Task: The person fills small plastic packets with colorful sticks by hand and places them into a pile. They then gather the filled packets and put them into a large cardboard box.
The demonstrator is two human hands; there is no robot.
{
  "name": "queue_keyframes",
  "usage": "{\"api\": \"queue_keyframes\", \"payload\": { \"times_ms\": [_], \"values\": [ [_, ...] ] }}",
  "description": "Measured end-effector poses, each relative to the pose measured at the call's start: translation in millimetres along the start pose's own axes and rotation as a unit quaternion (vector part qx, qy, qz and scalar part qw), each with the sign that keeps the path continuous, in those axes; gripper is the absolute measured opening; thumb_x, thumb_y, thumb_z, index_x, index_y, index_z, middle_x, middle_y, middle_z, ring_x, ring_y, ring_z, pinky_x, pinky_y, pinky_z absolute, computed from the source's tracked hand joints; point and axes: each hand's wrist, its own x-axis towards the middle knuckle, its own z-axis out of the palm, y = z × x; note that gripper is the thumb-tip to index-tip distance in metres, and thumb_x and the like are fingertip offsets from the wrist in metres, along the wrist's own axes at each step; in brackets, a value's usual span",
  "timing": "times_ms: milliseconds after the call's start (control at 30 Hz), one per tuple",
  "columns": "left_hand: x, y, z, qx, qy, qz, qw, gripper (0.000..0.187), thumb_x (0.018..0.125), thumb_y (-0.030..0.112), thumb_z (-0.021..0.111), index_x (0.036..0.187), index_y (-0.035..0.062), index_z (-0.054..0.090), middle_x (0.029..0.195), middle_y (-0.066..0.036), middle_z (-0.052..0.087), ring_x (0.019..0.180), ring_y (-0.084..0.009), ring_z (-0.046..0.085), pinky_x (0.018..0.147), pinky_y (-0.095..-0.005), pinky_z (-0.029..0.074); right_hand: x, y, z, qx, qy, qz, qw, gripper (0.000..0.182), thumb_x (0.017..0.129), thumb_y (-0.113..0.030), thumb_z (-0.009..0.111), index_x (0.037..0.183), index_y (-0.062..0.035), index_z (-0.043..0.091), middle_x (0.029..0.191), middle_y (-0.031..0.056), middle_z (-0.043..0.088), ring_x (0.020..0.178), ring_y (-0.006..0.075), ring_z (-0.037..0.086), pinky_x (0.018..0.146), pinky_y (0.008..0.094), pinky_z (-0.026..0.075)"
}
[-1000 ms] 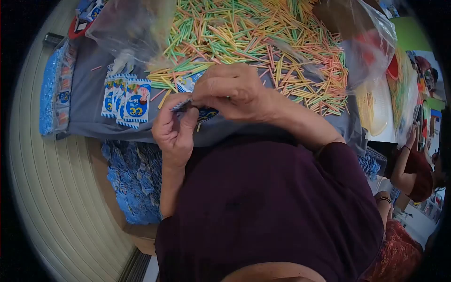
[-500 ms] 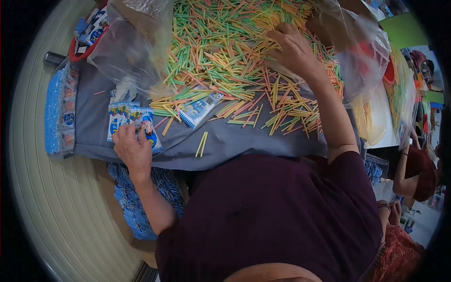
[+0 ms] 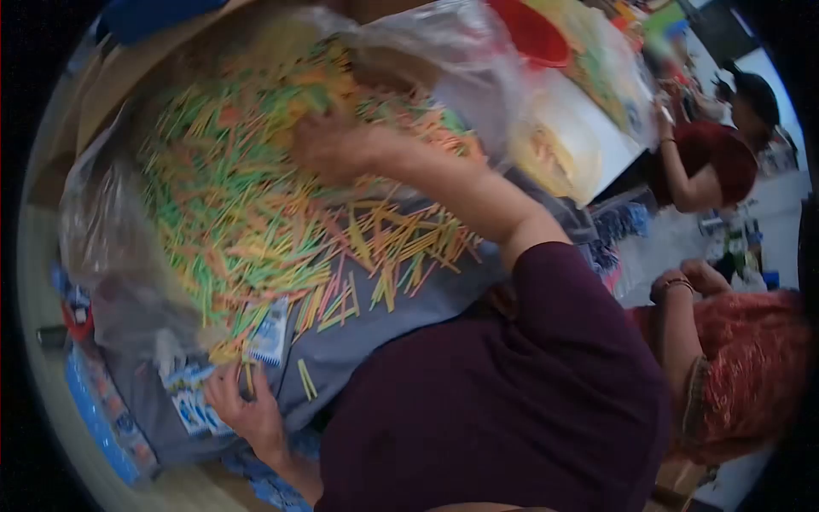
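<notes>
Thin pastel sticks point(image 3: 247, 239) in green, yellow, pink and orange make a large heap on clear plastic. My right hand point(image 3: 328, 145) reaches into the far part of this heap; motion blur hides its fingers. My left hand point(image 3: 247, 410) rests by the near left edge, fingers apart, beside several blue and white printed packets point(image 3: 192, 405). A yellow stick shows between its thumb and fingers, but a grip is not visible. Another blue and white packet point(image 3: 269, 333) lies at the heap's edge, just beyond my left hand. Two loose sticks point(image 3: 306, 379) lie on the grey cloth point(image 3: 333, 346).
A clear-sided blue box point(image 3: 107, 418) stands at the left edge. Crumpled clear plastic point(image 3: 119, 230) borders the heap. At the right are a pale yellow tray point(image 3: 559, 145) and a red container point(image 3: 533, 34). Two other people point(image 3: 704, 162) are at the right, one in patterned red clothing point(image 3: 751, 367).
The view has swung round and leans toward the right. My right hand has reached farther across the heap. My left hand has shifted off the packets to their right side.
</notes>
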Motion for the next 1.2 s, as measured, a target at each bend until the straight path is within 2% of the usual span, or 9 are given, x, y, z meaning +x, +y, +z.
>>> {"api": "queue_keyframes", "payload": {
  "times_ms": [100, 233, 400, 500, 800, 867, 1000, 1067, 1200],
  "values": [
    [8, 22, 25, -0.002, -0.081, 0.089, 0.993, 0.031, 0.083, 0.008, 0.072, 0.112, -0.0017, 0.066, 0.106, -0.013, 0.058, 0.100, -0.0330, 0.055, 0.086, -0.0443, 0.045, -7, -5, 21, -0.053, 0.072, 0.016, 0.996, 0.031, 0.081, -0.020, 0.059, 0.106, -0.0042, 0.068, 0.117, 0.0150, 0.057, 0.122, 0.0328, 0.046, 0.093, 0.0563, 0.038],
    [12, 20, 47, 0.036, -0.126, 0.088, 0.988, 0.031, 0.080, 0.008, 0.073, 0.108, -0.0042, 0.065, 0.105, -0.015, 0.056, 0.101, -0.0355, 0.055, 0.085, -0.0458, 0.045, -15, -13, 49, -0.115, 0.197, 0.001, 0.974, 0.032, 0.079, -0.031, 0.066, 0.100, -0.0082, 0.069, 0.112, 0.0109, 0.057, 0.115, 0.0295, 0.046, 0.095, 0.0572, 0.036],
    [7, 25, 57, 0.100, -0.097, 0.116, 0.983, 0.024, 0.085, 0.003, 0.066, 0.107, -0.0057, 0.065, 0.105, -0.016, 0.054, 0.100, -0.0350, 0.054, 0.083, -0.0444, 0.045, -20, -24, 37, -0.091, 0.163, -0.004, 0.982, 0.039, 0.071, -0.041, 0.073, 0.094, -0.0090, 0.068, 0.105, 0.0074, 0.058, 0.110, 0.0282, 0.045, 0.099, 0.0584, 0.030],
    [5, 30, 55, 0.119, -0.055, 0.138, 0.982, 0.022, 0.086, 0.003, 0.063, 0.106, -0.0064, 0.066, 0.104, -0.016, 0.054, 0.100, -0.0347, 0.053, 0.083, -0.0437, 0.045, -25, -17, 36, -0.075, 0.258, -0.063, 0.961, 0.045, 0.068, -0.042, 0.076, 0.094, -0.0080, 0.065, 0.097, 0.0052, 0.060, 0.109, 0.0259, 0.049, 0.099, 0.0572, 0.027],
    [2, 26, 54, 0.122, -0.101, 0.143, 0.977, 0.030, 0.082, -0.001, 0.065, 0.112, -0.0072, 0.063, 0.107, -0.017, 0.055, 0.103, -0.0370, 0.055, 0.085, -0.0465, 0.046, -17, -24, 14, 0.082, 0.134, 0.075, 0.985, 0.025, 0.069, -0.012, 0.065, 0.093, -0.0060, 0.057, 0.063, 0.0133, 0.060, 0.062, 0.0379, 0.061, 0.071, 0.0523, 0.045],
    [2, 22, 55, 0.127, -0.096, 0.144, 0.977, 0.032, 0.082, -0.001, 0.065, 0.113, -0.0075, 0.063, 0.108, -0.017, 0.055, 0.103, -0.0373, 0.056, 0.085, -0.0464, 0.047, -8, -23, 32, 0.143, 0.258, 0.088, 0.951, 0.030, 0.066, -0.008, 0.065, 0.095, -0.0049, 0.058, 0.056, 0.0146, 0.056, 0.056, 0.0381, 0.061, 0.060, 0.0496, 0.046],
    [2, 15, 48, 0.063, -0.114, 0.127, 0.983, 0.029, 0.087, 0.004, 0.066, 0.113, -0.0078, 0.064, 0.110, -0.018, 0.057, 0.103, -0.0373, 0.056, 0.085, -0.0462, 0.047, 7, -24, 46, 0.177, 0.340, 0.090, 0.919, 0.019, 0.074, -0.012, 0.069, 0.090, -0.0058, 0.062, 0.059, 0.0152, 0.059, 0.058, 0.0375, 0.062, 0.052, 0.0489, 0.045],
    [2, 11, 49, 0.034, -0.122, 0.112, 0.986, 0.028, 0.089, 0.007, 0.066, 0.113, -0.0080, 0.064, 0.110, -0.018, 0.057, 0.102, -0.0371, 0.057, 0.085, -0.0462, 0.047, 11, -30, 31, 0.345, 0.386, 0.053, 0.854, 0.016, 0.084, -0.020, 0.072, 0.088, -0.0060, 0.067, 0.062, 0.0131, 0.061, 0.068, 0.0329, 0.066, 0.061, 0.0455, 0.048],
    [6, 7, 53, 0.037, -0.087, 0.106, 0.990, 0.029, 0.089, 0.010, 0.069, 0.112, -0.0080, 0.064, 0.110, -0.018, 0.058, 0.103, -0.0366, 0.057, 0.085, -0.0465, 0.047, 11, -29, 27, 0.365, 0.349, 0.047, 0.862, 0.023, 0.091, -0.028, 0.070, 0.089, -0.0053, 0.070, 0.077, 0.0143, 0.066, 0.087, 0.0283, 0.067, 0.074, 0.0422, 0.049]
  ]
}}
